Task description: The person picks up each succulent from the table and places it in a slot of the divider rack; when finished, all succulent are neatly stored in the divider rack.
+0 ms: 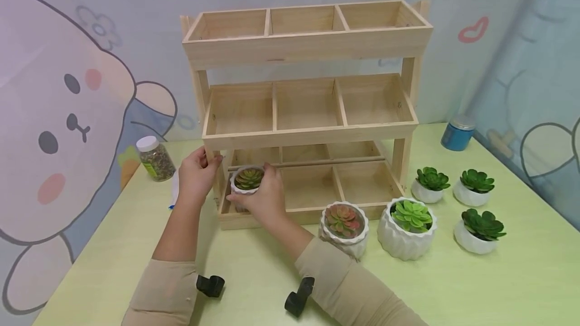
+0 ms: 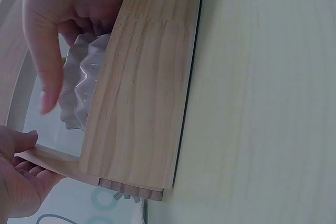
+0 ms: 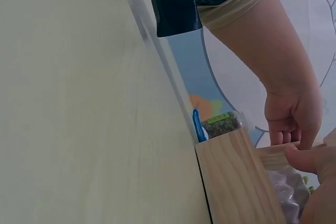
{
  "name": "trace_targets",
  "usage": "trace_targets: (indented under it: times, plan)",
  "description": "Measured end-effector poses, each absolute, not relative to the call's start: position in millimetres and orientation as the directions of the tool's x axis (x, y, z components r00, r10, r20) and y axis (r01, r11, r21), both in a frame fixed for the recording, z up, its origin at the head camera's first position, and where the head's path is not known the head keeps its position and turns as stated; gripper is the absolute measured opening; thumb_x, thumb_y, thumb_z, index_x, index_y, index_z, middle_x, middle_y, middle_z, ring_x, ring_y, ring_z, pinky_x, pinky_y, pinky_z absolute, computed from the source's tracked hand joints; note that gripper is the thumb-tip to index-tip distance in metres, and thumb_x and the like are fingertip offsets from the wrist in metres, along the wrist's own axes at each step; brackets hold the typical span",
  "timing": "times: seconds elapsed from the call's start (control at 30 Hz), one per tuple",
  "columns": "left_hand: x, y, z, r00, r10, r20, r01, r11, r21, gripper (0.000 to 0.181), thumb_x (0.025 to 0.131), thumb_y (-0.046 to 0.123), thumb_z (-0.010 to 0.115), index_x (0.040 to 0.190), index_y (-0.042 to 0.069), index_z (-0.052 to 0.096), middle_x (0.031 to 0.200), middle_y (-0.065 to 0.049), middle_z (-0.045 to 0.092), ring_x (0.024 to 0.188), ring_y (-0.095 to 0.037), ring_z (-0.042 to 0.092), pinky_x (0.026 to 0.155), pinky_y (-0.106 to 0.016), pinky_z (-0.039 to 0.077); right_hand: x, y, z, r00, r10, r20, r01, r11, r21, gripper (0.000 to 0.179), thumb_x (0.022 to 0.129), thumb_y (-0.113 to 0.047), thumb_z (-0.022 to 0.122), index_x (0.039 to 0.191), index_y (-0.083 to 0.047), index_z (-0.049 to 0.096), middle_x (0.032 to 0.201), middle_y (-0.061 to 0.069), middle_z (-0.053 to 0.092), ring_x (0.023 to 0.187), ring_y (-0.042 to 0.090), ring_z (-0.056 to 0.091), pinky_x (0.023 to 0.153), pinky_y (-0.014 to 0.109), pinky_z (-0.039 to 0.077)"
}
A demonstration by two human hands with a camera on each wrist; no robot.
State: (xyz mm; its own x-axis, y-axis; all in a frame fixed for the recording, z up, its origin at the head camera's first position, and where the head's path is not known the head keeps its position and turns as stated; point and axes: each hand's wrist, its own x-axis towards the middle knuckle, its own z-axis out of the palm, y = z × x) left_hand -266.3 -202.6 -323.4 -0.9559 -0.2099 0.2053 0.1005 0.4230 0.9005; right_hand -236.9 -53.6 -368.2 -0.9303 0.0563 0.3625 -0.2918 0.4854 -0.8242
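A three-tier wooden shelf (image 1: 308, 50) stands on the table. At its left side my left hand (image 1: 198, 175) pinches the wooden frame between thumb and fingers; the left wrist view shows this hand (image 2: 21, 171) at the lower left. My right hand (image 1: 267, 192) holds a potted succulent (image 1: 248, 179) with greenish-brown leaves, in the left compartment of the bottom tier. Its ridged white pot (image 2: 83, 82) shows behind the tier's front board (image 2: 142, 87). Whether the pot touches the compartment floor is hidden.
In front of the shelf stand a red succulent (image 1: 344, 228) and a bright green one (image 1: 408, 228), both in ridged white pots. Three dark green succulents in smooth bowls, one at the front (image 1: 478, 233), sit farther right. A granule jar (image 1: 155, 159) stands left, a blue jar (image 1: 458, 134) right.
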Motion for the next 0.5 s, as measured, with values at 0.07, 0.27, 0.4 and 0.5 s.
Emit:
trace_targets:
  times: [0.07,0.27,0.4,0.5]
  plan:
    - [-266.1,-202.9,-323.0,-0.955,-0.209,0.213,0.104,0.436,0.894,0.044,0.095,0.016,0.057,0.137,0.005,0.048,0.123,-0.019,0.058,0.113,-0.031,0.056,0.091,-0.042,0.048,-234.5,-53.0,-363.8,-0.932,0.057,0.359,-0.291,0.474,-0.831,0.101,0.058,-0.037,0.09,0.135,0.003,0.038,0.13,0.018,0.044,0.113,0.03,0.047,0.094,0.041,0.045]
    - [-267.8,-203.1,-321.2,-0.951,-0.204,0.232,0.118,0.454,0.883,0.043,0.094,0.016,0.058,0.135,0.005,0.05,0.121,-0.019,0.059,0.111,-0.031,0.057,0.09,-0.043,0.048,-223.0,-47.5,-342.6,-0.94,0.039,0.338,-0.287,0.44,-0.851,0.101,0.06,-0.042,0.087,0.137,-0.001,0.038,0.132,0.014,0.043,0.114,0.027,0.047,0.094,0.042,0.045]
    - [-267.0,-203.4,-322.2,-0.954,-0.197,0.224,0.118,0.442,0.889,0.045,0.095,0.017,0.057,0.137,0.006,0.048,0.123,-0.018,0.058,0.113,-0.03,0.056,0.09,-0.043,0.048,-211.9,-39.4,-333.3,-0.946,-0.008,0.325,-0.301,0.397,-0.867,0.1,0.061,-0.04,0.088,0.139,-0.002,0.038,0.134,0.01,0.043,0.115,0.026,0.047,0.094,0.042,0.044]
    - [-265.3,-203.4,-324.1,-0.958,-0.19,0.215,0.111,0.448,0.887,0.046,0.095,0.02,0.057,0.138,0.007,0.047,0.124,-0.018,0.057,0.114,-0.03,0.055,0.091,-0.044,0.047,-202.3,-30.3,-328.8,-0.952,-0.045,0.302,-0.296,0.378,-0.877,0.101,0.06,-0.04,0.088,0.14,-0.004,0.038,0.135,0.008,0.043,0.117,0.025,0.047,0.095,0.042,0.044]
